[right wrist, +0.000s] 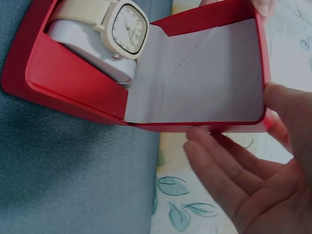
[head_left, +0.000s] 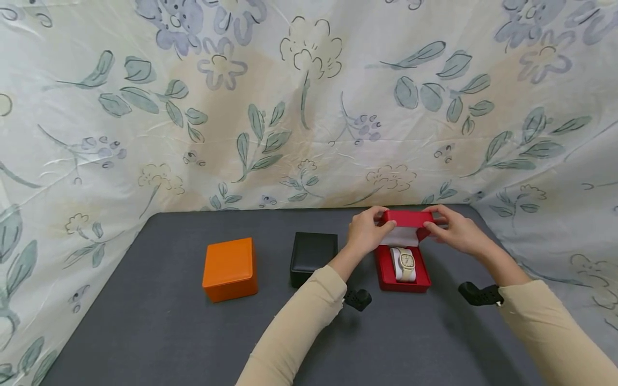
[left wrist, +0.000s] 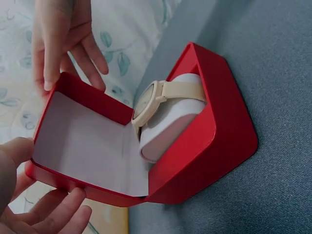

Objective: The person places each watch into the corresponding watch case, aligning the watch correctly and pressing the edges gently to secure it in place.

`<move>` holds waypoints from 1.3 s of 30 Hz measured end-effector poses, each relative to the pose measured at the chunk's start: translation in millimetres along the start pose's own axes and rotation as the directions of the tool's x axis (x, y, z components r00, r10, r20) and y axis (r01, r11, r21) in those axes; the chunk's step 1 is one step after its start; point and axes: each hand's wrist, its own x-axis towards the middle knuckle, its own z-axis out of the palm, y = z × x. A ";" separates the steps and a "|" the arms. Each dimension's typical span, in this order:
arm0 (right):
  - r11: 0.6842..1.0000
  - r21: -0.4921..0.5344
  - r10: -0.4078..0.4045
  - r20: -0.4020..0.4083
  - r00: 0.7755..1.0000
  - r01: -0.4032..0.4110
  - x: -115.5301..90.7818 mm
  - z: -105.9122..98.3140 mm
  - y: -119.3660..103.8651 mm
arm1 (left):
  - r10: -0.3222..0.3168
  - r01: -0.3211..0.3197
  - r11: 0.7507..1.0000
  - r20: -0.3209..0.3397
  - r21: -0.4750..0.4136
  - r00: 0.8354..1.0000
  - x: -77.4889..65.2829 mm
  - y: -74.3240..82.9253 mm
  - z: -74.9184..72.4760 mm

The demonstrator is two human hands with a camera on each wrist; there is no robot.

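Observation:
A red watch box (head_left: 404, 287) stands with its lid (head_left: 407, 218) raised, showing a white lining. Inside it, a cream watch (head_left: 406, 261) with a squarish face is wrapped round a white cushion (left wrist: 170, 119). My left hand (head_left: 365, 230) holds the lid's left corner, thumb (left wrist: 18, 149) on the rim and fingers behind. At the opposite corner my right hand (head_left: 456, 230) pinches the lid, its thumb (right wrist: 280, 97) at the rim and other fingers (right wrist: 219, 156) stretched along the outer side.
Left of the red box sits a closed black box (head_left: 315, 254), partly behind my left forearm. Farther left is a closed orange box (head_left: 229, 269). All stand on a dark grey table (head_left: 159, 321), with a floral cloth (head_left: 309, 134) hanging behind it.

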 end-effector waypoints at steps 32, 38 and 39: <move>0.988 -0.118 -0.113 -0.091 0.989 0.102 -35.7 15.9 3.3 | 0.027 -0.025 0.988 -0.013 0.152 1.000 -35.3 9.6 2.1; 0.985 -0.117 -0.140 -0.134 0.981 0.125 -44.1 24.0 7.2 | 0.062 -0.053 0.985 -0.053 0.164 0.997 -46.1 4.4 9.1; 0.985 -0.115 -0.147 -0.140 0.979 0.131 -45.5 25.5 8.4 | 0.068 -0.058 0.984 -0.060 0.166 0.996 -48.1 3.1 10.6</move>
